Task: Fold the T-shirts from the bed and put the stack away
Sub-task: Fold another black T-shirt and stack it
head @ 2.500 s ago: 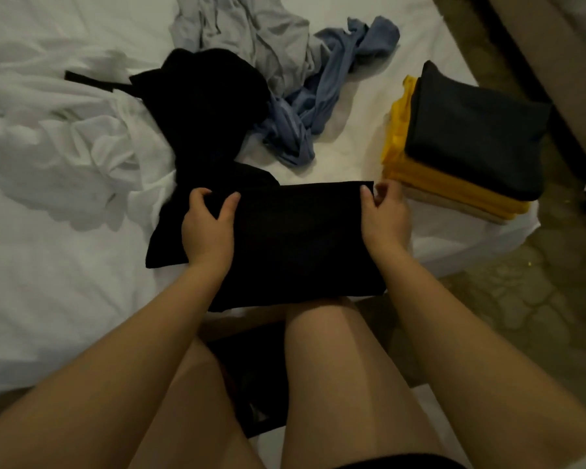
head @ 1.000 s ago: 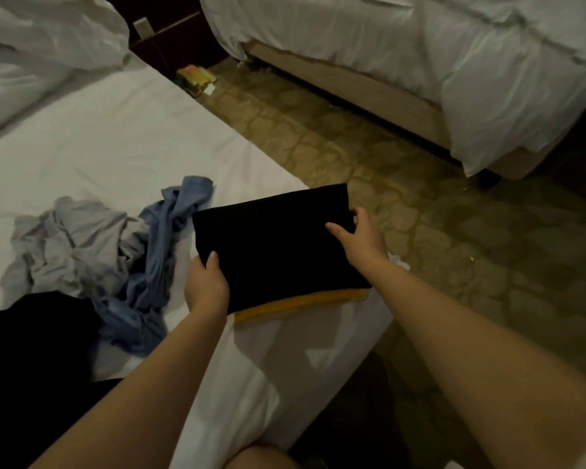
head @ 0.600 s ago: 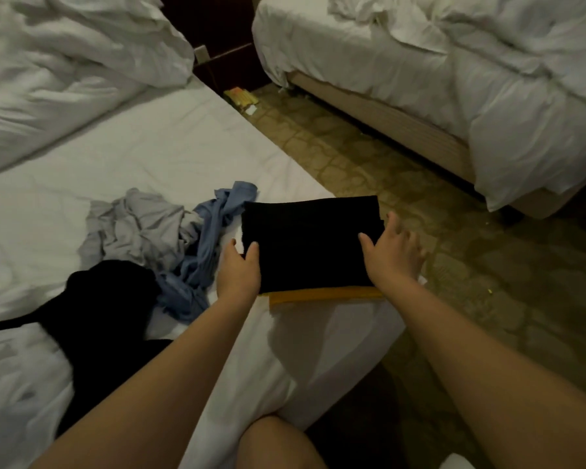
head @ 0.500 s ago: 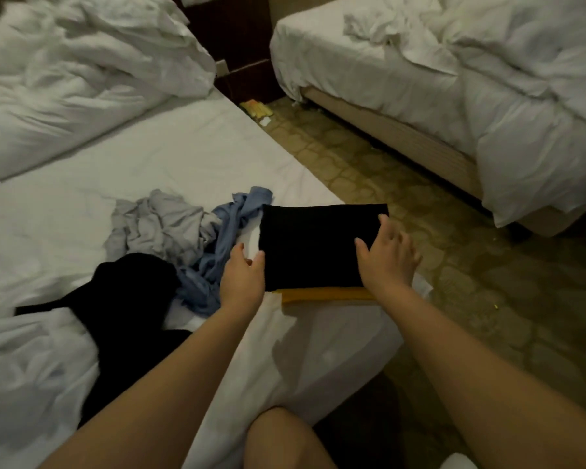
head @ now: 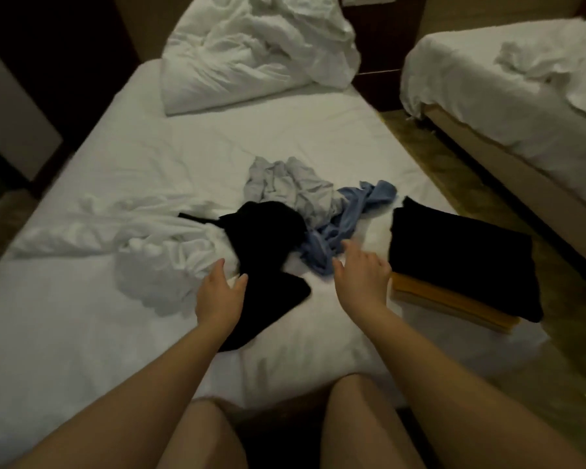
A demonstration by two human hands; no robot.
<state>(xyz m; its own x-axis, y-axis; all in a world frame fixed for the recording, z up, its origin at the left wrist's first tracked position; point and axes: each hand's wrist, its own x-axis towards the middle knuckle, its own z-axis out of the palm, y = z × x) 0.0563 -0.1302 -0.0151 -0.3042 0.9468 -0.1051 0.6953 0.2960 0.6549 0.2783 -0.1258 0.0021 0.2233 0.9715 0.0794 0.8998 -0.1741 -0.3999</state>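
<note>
Reaching over the near edge of the bed (head: pixel 122 333), the left hand (head: pixel 219 292) and the right hand (head: pixel 362 279) hover with fingers spread, gripping nothing; a moment ago both were on the folded black T-shirt (head: pixel 454 255), which now lies flat and square atop the yellow fold of the stack (head: pixel 444 301) at the bed's near right corner. Under the left hand sprawls a limp black T-shirt (head: pixel 268 245) (crumpled, matte), beside a rumpled white one (head: pixel 163 255). Beyond the right hand twist a blue T-shirt (head: pixel 349 221) and a creased grey one (head: pixel 285 184).
</note>
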